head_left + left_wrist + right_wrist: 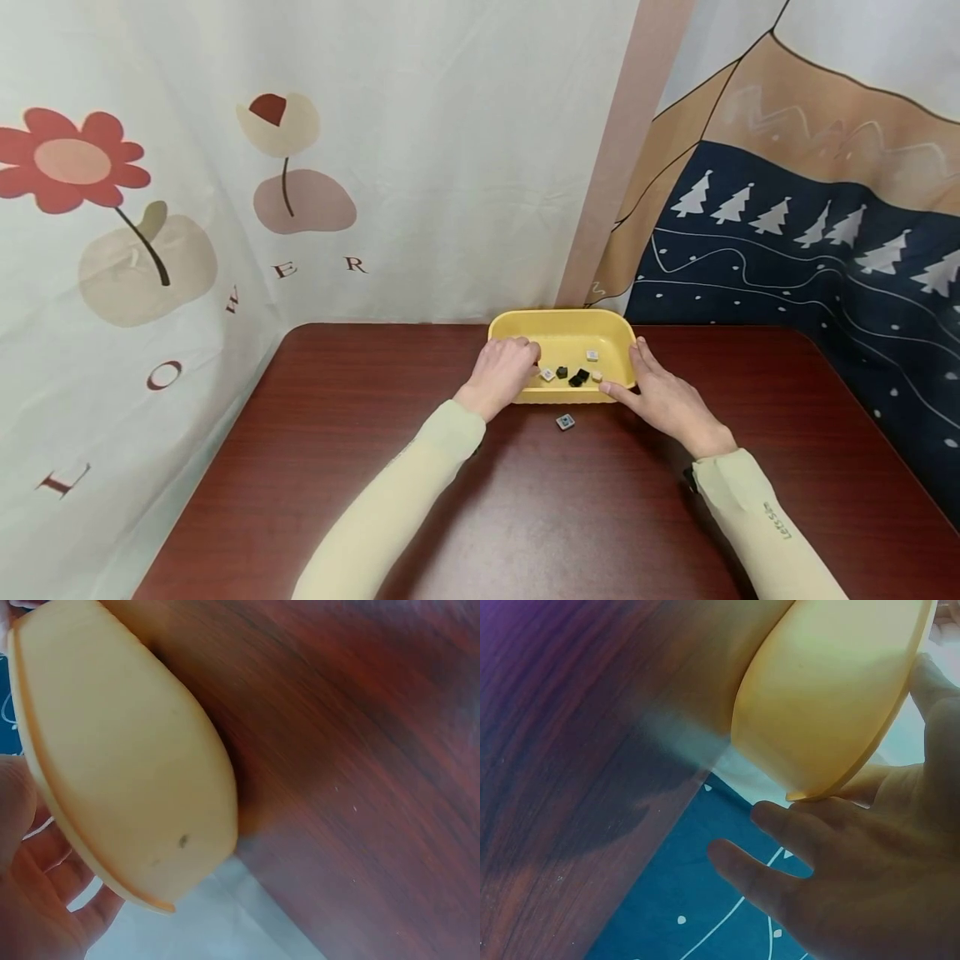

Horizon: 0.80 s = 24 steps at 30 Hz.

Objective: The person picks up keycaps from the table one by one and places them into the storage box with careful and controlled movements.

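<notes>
A yellow plastic bin stands at the far edge of the table. Small blocky pieces lie inside, among them a white square one, a dark one and a cream one. My left hand reaches over the bin's left end with bent fingers. Its fingertips are hidden, so whether they pinch a piece does not show. At the right end, my right hand touches the bin, thumb by the front rim and fingers spread along the outside. A small grey square piece lies in front of the bin.
The dark red wooden table reaches back to a pale curtain printed with flowers. On the right hangs a navy curtain with white trees. The bin stands close to the curtains.
</notes>
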Each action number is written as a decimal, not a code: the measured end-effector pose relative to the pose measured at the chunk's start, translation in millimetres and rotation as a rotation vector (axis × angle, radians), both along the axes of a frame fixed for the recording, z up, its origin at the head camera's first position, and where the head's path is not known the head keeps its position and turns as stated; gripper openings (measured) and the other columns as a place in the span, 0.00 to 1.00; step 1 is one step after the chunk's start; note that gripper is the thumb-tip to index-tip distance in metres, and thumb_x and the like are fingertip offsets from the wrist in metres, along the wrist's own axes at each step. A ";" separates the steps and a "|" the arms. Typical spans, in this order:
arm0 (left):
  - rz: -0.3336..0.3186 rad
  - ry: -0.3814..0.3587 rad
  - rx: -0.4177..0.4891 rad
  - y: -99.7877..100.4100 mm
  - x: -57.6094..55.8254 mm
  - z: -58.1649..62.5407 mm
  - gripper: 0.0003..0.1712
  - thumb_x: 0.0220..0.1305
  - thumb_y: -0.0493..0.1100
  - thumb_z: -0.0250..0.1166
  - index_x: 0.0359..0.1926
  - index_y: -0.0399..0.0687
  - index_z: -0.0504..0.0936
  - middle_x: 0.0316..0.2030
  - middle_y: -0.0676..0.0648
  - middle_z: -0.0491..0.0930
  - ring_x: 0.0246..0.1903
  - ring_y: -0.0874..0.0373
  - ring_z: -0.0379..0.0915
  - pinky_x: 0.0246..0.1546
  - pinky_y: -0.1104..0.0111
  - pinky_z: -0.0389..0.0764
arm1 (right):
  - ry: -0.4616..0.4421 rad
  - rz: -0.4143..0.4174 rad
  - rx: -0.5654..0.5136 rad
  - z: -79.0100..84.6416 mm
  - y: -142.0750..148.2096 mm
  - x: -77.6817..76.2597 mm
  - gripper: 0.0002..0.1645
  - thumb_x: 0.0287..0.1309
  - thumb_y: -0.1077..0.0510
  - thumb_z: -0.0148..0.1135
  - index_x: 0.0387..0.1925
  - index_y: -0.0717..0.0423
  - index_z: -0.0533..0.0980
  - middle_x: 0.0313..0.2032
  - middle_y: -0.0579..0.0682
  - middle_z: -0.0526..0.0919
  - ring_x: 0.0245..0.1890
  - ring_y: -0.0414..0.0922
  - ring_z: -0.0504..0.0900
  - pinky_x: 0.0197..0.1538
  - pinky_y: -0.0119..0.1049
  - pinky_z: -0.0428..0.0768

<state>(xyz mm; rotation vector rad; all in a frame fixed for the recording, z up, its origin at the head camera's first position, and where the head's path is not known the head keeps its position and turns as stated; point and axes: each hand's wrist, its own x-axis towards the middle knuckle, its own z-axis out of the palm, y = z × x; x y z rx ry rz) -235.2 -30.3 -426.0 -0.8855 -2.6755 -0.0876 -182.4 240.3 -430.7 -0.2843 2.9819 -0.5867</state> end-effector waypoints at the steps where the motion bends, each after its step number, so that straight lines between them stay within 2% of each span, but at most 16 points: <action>1: 0.002 -0.002 -0.007 -0.1 -1.2 -0.3 0.09 0.63 0.49 0.76 0.34 0.51 0.87 0.29 0.52 0.84 0.31 0.54 0.84 0.33 0.61 0.80 | 0.000 0.000 0.000 0.0 -0.2 -0.1 0.66 0.67 0.21 0.48 0.80 0.71 0.45 0.80 0.69 0.42 0.75 0.69 0.57 0.66 0.65 0.69; 7: 0.015 -0.048 -0.026 0.2 -6.9 -1.1 0.11 0.63 0.50 0.76 0.30 0.52 0.85 0.26 0.53 0.83 0.28 0.55 0.83 0.32 0.60 0.80 | 0.000 0.005 0.004 0.0 -1.1 -0.7 0.66 0.67 0.21 0.48 0.80 0.71 0.45 0.80 0.69 0.42 0.75 0.69 0.57 0.66 0.65 0.68; 10: 0.024 -0.080 -0.026 0.8 -8.2 -1.2 0.09 0.64 0.51 0.75 0.35 0.53 0.89 0.30 0.53 0.86 0.32 0.55 0.84 0.35 0.60 0.81 | 0.000 0.007 0.004 -0.1 -1.2 -0.9 0.66 0.67 0.21 0.48 0.79 0.71 0.45 0.80 0.69 0.41 0.75 0.69 0.57 0.67 0.65 0.68; 14: 0.038 -0.081 -0.025 0.7 -7.3 -2.0 0.14 0.65 0.55 0.73 0.45 0.54 0.91 0.37 0.53 0.87 0.37 0.53 0.86 0.39 0.58 0.81 | -0.002 0.008 0.003 -0.2 -1.3 -0.7 0.66 0.67 0.21 0.48 0.79 0.71 0.45 0.80 0.69 0.41 0.75 0.69 0.57 0.67 0.65 0.68; 19: 0.011 -0.022 0.036 0.2 -2.2 -1.9 0.21 0.70 0.59 0.68 0.54 0.52 0.89 0.44 0.51 0.86 0.43 0.52 0.85 0.44 0.58 0.81 | 0.001 0.010 0.007 -0.4 -0.7 -0.7 0.66 0.67 0.21 0.48 0.79 0.71 0.46 0.80 0.70 0.42 0.75 0.69 0.58 0.66 0.66 0.68; 24: -0.030 -0.040 0.095 4.2 7.1 2.1 0.26 0.75 0.59 0.62 0.62 0.49 0.83 0.54 0.49 0.84 0.54 0.51 0.81 0.55 0.56 0.79 | 0.003 0.005 0.003 -0.7 0.2 0.4 0.66 0.67 0.21 0.47 0.79 0.71 0.46 0.80 0.70 0.42 0.74 0.70 0.60 0.64 0.66 0.70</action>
